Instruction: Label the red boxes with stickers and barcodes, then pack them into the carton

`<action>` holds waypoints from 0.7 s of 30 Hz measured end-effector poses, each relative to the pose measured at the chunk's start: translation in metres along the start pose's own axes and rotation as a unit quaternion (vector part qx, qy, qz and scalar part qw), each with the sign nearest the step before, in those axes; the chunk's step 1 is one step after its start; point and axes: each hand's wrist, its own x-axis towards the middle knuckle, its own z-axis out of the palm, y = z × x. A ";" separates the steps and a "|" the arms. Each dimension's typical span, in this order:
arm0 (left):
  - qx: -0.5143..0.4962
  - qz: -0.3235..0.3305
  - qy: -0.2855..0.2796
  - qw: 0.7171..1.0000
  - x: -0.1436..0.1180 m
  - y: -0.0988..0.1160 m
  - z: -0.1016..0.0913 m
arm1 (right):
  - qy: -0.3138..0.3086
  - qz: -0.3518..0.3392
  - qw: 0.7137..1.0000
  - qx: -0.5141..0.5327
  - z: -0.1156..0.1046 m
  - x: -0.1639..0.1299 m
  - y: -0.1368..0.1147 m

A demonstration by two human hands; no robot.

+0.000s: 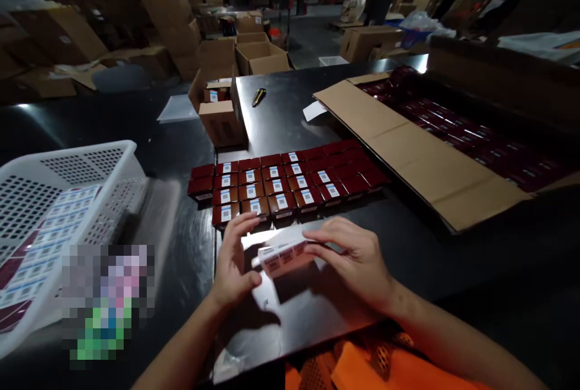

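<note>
Boxes [281,201], small and dark red, stand close together in four rows across the middle of the bench [190,275], just beyond the hands. About sixteen of their tops bear a blue-and-white label: two in the back row, four in the next, then five, then five in the front row. The plain ones lie mainly toward the right end, with a couple at the far left.

One label sheet [286,262] is up off the bench, in front of the rows. The right hand [356,257] pinches its right end between thumb and fingers, the wrist bent inward and the forearm coming in from the lower right. The left hand [235,263] is wide open at the sheet's other end, thumb and fingers well apart and fingertips near the front row; it grips nothing visible, and whether it touches the sheet cannot be told.

One white basket [129,163] stands at the left with many labelled boxes inside, too many cut off to count. One small open carton [222,127] is behind the rows, one knife [258,97] lies just beyond it, and one large open carton [399,142] at the right holds many more dark red boxes.
</note>
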 end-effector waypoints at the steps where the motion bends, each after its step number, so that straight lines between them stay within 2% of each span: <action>1: -0.018 -0.008 -0.032 0.999 0.000 0.001 0.001 | 0.011 0.039 0.999 0.011 0.003 0.000 0.001; 3: -0.026 -0.075 -0.073 0.994 -0.002 0.004 0.003 | 0.020 0.121 0.992 0.032 0.009 0.000 0.002; 5: -0.018 -0.175 -0.066 0.982 -0.005 0.007 0.006 | 0.006 0.164 0.985 0.050 0.014 0.000 0.004; 6: -0.019 -0.225 -0.049 0.973 -0.006 0.007 0.007 | -0.004 0.156 0.986 0.056 0.016 -0.001 0.004; 8: -0.047 -0.307 -0.019 0.950 -0.007 0.006 0.010 | -0.017 0.094 0.994 0.052 0.016 -0.004 0.004; 11: -0.122 -0.396 -0.004 0.910 -0.006 0.000 0.016 | -0.033 0.001 0.997 0.072 0.008 -0.006 0.006; 13: -0.155 -0.432 -0.014 0.888 -0.005 -0.003 0.018 | -0.031 0.021 0.990 0.137 -0.008 -0.001 0.013; 15: -0.169 -0.452 -0.039 0.875 -0.005 -0.004 0.020 | 0.006 0.099 0.976 0.195 -0.034 0.012 0.030; 18: -0.172 -0.469 -0.105 0.860 -0.005 -0.003 0.019 | 0.077 0.221 0.954 0.189 -0.081 0.044 0.070; 19: -0.168 -0.474 -0.131 0.855 -0.005 -0.003 0.018 | 0.070 0.253 0.949 0.177 -0.096 0.054 0.084; 21: -0.159 -0.481 -0.169 0.845 -0.004 -0.003 0.016 | 0.015 0.335 0.929 0.154 -0.117 0.071 0.109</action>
